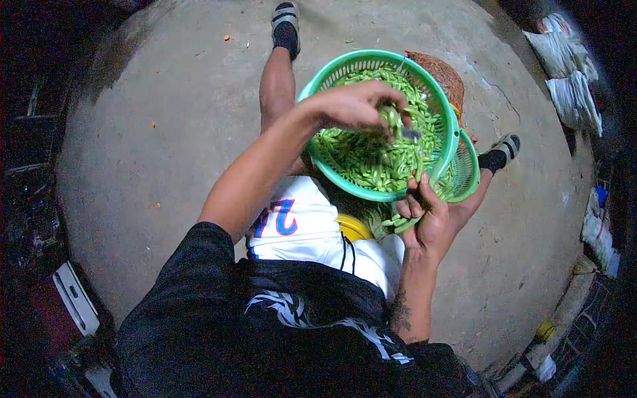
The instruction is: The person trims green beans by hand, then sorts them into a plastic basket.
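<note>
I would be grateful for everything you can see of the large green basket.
The large green basket is round and looks plastic, with a thick smooth rim and slotted wall. Set between the legs, it overlaps a second green basket and holds many green pieces that hide its bottom. The left hand is over its contents; the right hand is at its near rim, contact unclear.

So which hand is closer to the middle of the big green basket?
Left. The left hand is over the green pods inside the basket, near its middle; the right hand is by its near rim.
</note>
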`<action>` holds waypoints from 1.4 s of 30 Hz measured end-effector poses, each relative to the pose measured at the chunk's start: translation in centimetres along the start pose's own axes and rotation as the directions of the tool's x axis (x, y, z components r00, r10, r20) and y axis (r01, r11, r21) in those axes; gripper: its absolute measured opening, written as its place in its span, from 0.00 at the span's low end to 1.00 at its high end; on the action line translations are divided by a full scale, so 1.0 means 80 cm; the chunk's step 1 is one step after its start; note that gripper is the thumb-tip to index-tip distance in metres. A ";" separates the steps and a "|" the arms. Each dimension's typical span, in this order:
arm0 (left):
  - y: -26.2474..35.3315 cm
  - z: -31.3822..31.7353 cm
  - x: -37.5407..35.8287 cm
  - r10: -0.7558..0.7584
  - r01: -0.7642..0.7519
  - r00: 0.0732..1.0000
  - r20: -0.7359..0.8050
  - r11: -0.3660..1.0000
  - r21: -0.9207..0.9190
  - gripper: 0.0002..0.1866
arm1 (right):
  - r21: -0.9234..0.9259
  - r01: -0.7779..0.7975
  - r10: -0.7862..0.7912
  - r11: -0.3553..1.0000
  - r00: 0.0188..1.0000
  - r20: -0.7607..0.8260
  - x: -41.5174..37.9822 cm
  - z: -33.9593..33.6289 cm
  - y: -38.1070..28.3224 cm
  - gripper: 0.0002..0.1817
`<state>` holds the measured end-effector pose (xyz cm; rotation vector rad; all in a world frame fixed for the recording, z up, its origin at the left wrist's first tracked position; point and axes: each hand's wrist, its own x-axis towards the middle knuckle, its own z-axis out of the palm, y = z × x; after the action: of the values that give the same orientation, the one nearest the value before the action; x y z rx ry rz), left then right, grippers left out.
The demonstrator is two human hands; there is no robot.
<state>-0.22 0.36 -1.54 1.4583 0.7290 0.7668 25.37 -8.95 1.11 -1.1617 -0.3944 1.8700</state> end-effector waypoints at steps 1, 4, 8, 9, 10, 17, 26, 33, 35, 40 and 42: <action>0.010 0.015 0.003 0.102 -0.091 0.994 -0.044 0.973 0.214 0.22 | 0.002 -0.004 0.004 1.000 1.000 0.003 0.001 0.001 0.003 0.10; 0.030 0.039 0.004 -0.061 0.026 0.986 0.157 0.976 0.215 0.20 | 0.042 0.005 -0.006 0.999 1.000 0.010 0.004 0.007 0.007 0.10; 0.006 0.021 0.005 -0.040 0.049 0.993 0.110 0.996 -0.078 0.21 | -0.005 0.013 -0.013 1.000 1.000 0.026 0.001 0.005 0.002 0.11; 0.008 0.014 0.003 -0.125 0.131 0.990 0.067 0.988 -0.086 0.21 | -0.012 0.018 -0.018 1.000 0.999 0.027 -0.001 0.004 0.000 0.11; 0.008 0.016 0.003 -0.124 0.129 0.990 0.067 0.988 -0.085 0.21 | -0.020 0.021 -0.021 1.000 0.999 0.030 -0.001 0.004 0.000 0.11; 0.022 0.041 0.005 -0.055 0.042 0.995 0.079 0.986 0.159 0.23 | 0.055 0.006 -0.010 0.998 0.998 0.066 0.001 0.004 0.006 0.11; 0.029 0.035 0.005 -0.100 0.099 0.983 0.157 0.995 0.012 0.20 | 0.044 0.036 -0.039 0.998 0.997 0.068 0.003 0.001 0.008 0.10; 0.026 0.028 -0.001 0.084 -0.111 0.991 0.108 0.955 0.275 0.22 | 0.039 -0.015 0.012 0.999 0.997 0.074 0.003 0.006 0.009 0.09; 0.029 0.040 -0.001 -0.069 0.049 0.979 0.190 0.993 0.111 0.23 | 0.052 0.012 -0.013 0.999 0.999 0.034 0.005 0.009 0.013 0.09; 0.014 0.011 -0.003 -0.100 0.107 0.993 0.066 0.989 -0.105 0.21 | 0.007 -0.028 0.027 1.000 0.991 0.129 0.004 0.007 0.005 0.09; 0.009 0.002 -0.002 -0.102 0.105 0.994 0.032 0.989 -0.104 0.21 | -0.030 -0.014 0.018 0.999 0.993 0.113 0.006 0.010 0.003 0.10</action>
<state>-0.21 0.12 -0.85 1.3225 0.7272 0.6952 24.51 -8.55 1.12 -1.0836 -0.4784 1.9560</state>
